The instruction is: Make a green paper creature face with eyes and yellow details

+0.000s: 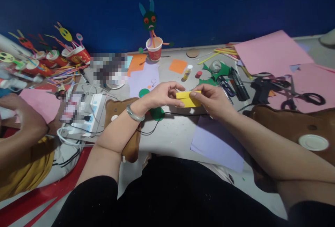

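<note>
A small folded piece of yellow paper (190, 102) is between my two hands, above the table. My right hand (213, 100) pinches its right side, the thumb lying on top near the fold. At the left edge, my left hand (166, 95) has its thumb and curled fingers on the paper; the index finger arches above it, and the fingertips behind are partly hidden. Green paper circles (157, 114) lie under my left wrist. Below my right hand is a sheet of purple paper (217, 143).
A red paper cup (154, 50) with a green-headed figure stands at the back. A glue stick (187, 72), green scraps (220, 70), a black glue gun (261, 89) and scissors (309, 96) lie around. Left are a power strip (92, 113) and another person's arm (26, 129).
</note>
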A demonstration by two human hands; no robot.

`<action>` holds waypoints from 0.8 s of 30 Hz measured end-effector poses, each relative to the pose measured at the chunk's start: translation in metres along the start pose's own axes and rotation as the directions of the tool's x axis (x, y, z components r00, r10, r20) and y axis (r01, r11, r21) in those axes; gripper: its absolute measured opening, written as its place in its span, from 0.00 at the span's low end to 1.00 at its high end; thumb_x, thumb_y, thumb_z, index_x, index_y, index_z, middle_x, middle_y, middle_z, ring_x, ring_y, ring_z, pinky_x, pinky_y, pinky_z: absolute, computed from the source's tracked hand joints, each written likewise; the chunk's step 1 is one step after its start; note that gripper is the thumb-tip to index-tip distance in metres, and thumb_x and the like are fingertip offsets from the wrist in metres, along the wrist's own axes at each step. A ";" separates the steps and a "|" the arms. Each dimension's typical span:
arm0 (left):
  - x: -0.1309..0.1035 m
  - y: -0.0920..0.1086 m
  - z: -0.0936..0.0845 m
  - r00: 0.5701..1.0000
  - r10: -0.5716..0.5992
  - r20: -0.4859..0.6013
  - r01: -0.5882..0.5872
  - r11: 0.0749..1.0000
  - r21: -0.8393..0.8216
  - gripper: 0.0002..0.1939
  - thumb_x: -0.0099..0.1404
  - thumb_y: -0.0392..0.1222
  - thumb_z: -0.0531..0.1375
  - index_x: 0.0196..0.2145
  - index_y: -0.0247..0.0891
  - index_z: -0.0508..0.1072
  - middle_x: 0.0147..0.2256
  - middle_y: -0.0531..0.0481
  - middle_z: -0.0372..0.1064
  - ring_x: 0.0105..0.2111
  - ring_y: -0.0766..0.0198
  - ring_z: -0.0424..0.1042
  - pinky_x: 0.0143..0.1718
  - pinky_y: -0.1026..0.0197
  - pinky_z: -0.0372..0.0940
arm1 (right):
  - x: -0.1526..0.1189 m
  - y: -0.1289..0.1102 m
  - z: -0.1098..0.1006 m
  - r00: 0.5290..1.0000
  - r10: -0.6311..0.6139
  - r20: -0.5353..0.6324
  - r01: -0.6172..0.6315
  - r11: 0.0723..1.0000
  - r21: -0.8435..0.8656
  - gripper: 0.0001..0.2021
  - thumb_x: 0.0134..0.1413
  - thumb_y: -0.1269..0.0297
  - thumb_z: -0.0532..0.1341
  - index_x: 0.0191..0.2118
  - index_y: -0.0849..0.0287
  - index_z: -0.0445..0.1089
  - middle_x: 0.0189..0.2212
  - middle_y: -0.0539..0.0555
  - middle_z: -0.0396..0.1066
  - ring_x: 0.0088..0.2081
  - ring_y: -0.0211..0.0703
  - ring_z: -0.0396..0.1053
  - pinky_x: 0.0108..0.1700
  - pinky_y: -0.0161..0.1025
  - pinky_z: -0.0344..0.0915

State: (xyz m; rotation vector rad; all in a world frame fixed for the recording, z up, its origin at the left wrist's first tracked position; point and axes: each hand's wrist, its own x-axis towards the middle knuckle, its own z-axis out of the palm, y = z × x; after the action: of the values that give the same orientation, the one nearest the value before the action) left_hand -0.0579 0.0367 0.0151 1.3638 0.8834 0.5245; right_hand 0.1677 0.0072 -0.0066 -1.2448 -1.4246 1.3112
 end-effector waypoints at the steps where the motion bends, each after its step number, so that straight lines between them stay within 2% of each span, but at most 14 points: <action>1: 0.001 -0.002 -0.001 1.000 0.010 0.020 -0.009 1.000 -0.027 0.34 0.47 0.38 0.80 0.50 0.33 0.74 0.28 0.56 0.72 0.29 0.68 0.73 0.34 0.64 0.68 | 0.001 0.002 0.000 1.000 0.000 -0.006 0.000 1.000 0.018 0.18 0.51 0.46 0.76 0.31 0.54 0.76 0.25 0.49 0.74 0.25 0.39 0.68 0.26 0.38 0.65; 2: 0.001 -0.004 -0.001 0.999 0.022 0.033 -0.020 0.999 -0.046 0.35 0.47 0.36 0.80 0.52 0.33 0.74 0.30 0.56 0.73 0.30 0.67 0.74 0.35 0.63 0.69 | 0.002 0.004 -0.001 1.000 -0.003 -0.002 0.003 0.999 0.043 0.18 0.51 0.46 0.76 0.32 0.54 0.76 0.25 0.49 0.74 0.26 0.40 0.69 0.27 0.38 0.66; 4: 0.002 -0.006 -0.002 0.998 0.047 0.031 -0.045 0.996 -0.080 0.32 0.49 0.34 0.78 0.51 0.34 0.74 0.33 0.53 0.75 0.33 0.66 0.77 0.38 0.63 0.70 | 0.003 0.008 -0.001 0.999 -0.024 0.031 0.021 0.994 0.110 0.19 0.49 0.46 0.78 0.36 0.53 0.76 0.28 0.50 0.76 0.28 0.41 0.72 0.29 0.39 0.70; 8: 0.002 -0.005 -0.005 0.997 0.075 0.001 -0.074 0.988 -0.134 0.23 0.55 0.35 0.75 0.47 0.34 0.74 0.40 0.47 0.79 0.39 0.65 0.79 0.41 0.63 0.71 | 0.002 0.011 0.001 0.983 -0.152 0.105 0.129 0.971 0.202 0.32 0.37 0.51 0.84 0.49 0.49 0.75 0.41 0.51 0.81 0.39 0.47 0.80 0.40 0.43 0.78; 10: 0.001 -0.003 -0.007 0.997 0.080 0.006 -0.079 0.989 -0.127 0.20 0.56 0.36 0.74 0.45 0.33 0.75 0.40 0.47 0.78 0.38 0.66 0.78 0.40 0.63 0.71 | 0.000 0.011 0.001 0.977 -0.187 0.099 0.166 0.968 0.186 0.32 0.39 0.51 0.83 0.51 0.49 0.75 0.44 0.52 0.81 0.41 0.47 0.80 0.42 0.43 0.79; 14: 0.000 -0.001 -0.004 0.996 0.079 0.032 -0.076 0.994 -0.079 0.13 0.60 0.35 0.71 0.42 0.33 0.76 0.33 0.52 0.75 0.32 0.70 0.74 0.35 0.65 0.67 | -0.001 0.012 0.001 0.988 -0.149 0.037 0.144 0.983 0.113 0.21 0.51 0.50 0.78 0.47 0.52 0.79 0.38 0.53 0.82 0.35 0.44 0.79 0.37 0.41 0.77; 17: 0.000 -0.001 0.001 0.997 0.075 0.006 -0.074 0.997 -0.033 0.07 0.62 0.34 0.70 0.38 0.33 0.77 0.28 0.55 0.71 0.27 0.72 0.69 0.32 0.66 0.64 | -0.001 0.011 0.001 0.990 -0.144 0.009 0.143 0.987 0.069 0.17 0.49 0.54 0.78 0.42 0.53 0.81 0.35 0.53 0.82 0.33 0.43 0.78 0.35 0.39 0.76; 20: 0.001 0.000 0.006 0.995 0.081 -0.059 -0.080 0.997 0.020 0.04 0.63 0.31 0.68 0.35 0.33 0.77 0.26 0.55 0.71 0.26 0.72 0.69 0.30 0.67 0.62 | -0.001 0.009 0.003 0.988 -0.155 0.015 0.153 0.986 0.065 0.13 0.47 0.56 0.79 0.36 0.54 0.81 0.34 0.53 0.83 0.32 0.43 0.78 0.35 0.40 0.77; 24: 0.000 0.001 0.010 0.993 0.068 -0.095 -0.065 0.997 0.034 0.04 0.61 0.28 0.66 0.32 0.32 0.78 0.25 0.54 0.74 0.26 0.73 0.70 0.29 0.69 0.61 | -0.002 0.006 0.004 0.987 -0.158 0.015 0.156 0.986 0.064 0.13 0.46 0.55 0.78 0.33 0.53 0.80 0.31 0.52 0.81 0.30 0.43 0.77 0.34 0.41 0.77</action>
State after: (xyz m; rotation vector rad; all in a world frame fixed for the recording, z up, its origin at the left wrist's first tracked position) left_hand -0.0501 0.0308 0.0155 1.4096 0.9292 0.6345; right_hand 0.1648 0.0041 -0.0130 -1.0592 -1.4537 1.2534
